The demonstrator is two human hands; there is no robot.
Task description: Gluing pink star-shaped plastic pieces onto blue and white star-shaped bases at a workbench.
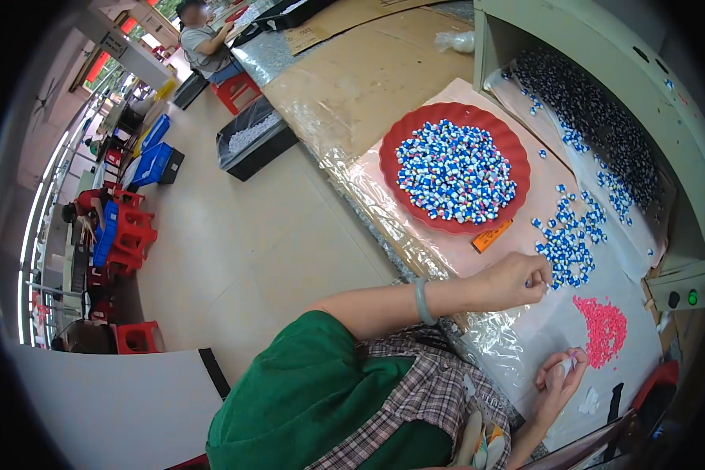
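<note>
My left hand, with a pale bangle on its wrist, is closed in a pinch at the edge of a loose pile of small blue-and-white pieces. Whatever its fingertips grip is too small to make out. Lower down, my right hand curls around a small white object with a purple tip. Beside that hand lies a heap of tiny pink pieces on white sheeting. A red scalloped bowl full of blue-and-white pieces stands beyond my left hand.
An orange box-like item lies against the bowl. On the right, a pale green machine housing holds many dark pieces and has lit buttons. Cardboard covers the far table. A black bin stands on the floor; other people sit farther off.
</note>
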